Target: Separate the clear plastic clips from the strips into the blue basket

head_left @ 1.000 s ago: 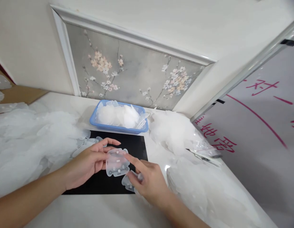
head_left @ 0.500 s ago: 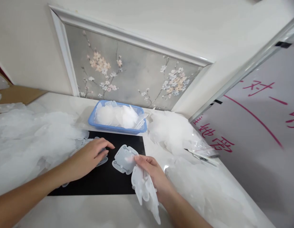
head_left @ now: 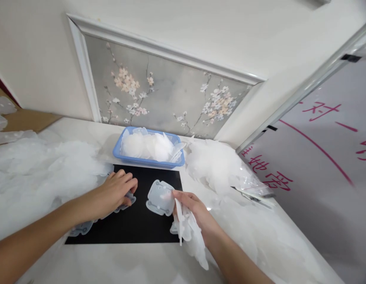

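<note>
My right hand [head_left: 194, 213] grips a bunch of thin, frosted plastic pieces [head_left: 190, 232] that hang below the fingers. Its thumb and fingertips also hold the edge of a single squarish, translucent plastic piece [head_left: 160, 198], which has notched edges and two dark lines ending in dots. This piece is over the black mat [head_left: 141, 230]. At the mat's left side, my left hand [head_left: 117, 193] has its fingers curled down onto similar translucent pieces [head_left: 82, 228]. Its thumb and fingers are closed at the edge of one, partly hidden under the hand.
Behind the mat stands a blue plastic basket [head_left: 149, 162] filled with frosted pieces. Large heaps of such pieces lie at the left [head_left: 46, 169] and right [head_left: 259, 232]. Cardboard [head_left: 31, 120] sits at the far left, and a whiteboard [head_left: 319, 157] leans at the right.
My left hand's fingers have curled down onto the pieces at the mat's left. My right hand has shifted slightly right with its bunch and the single piece. The view has shifted slightly.
</note>
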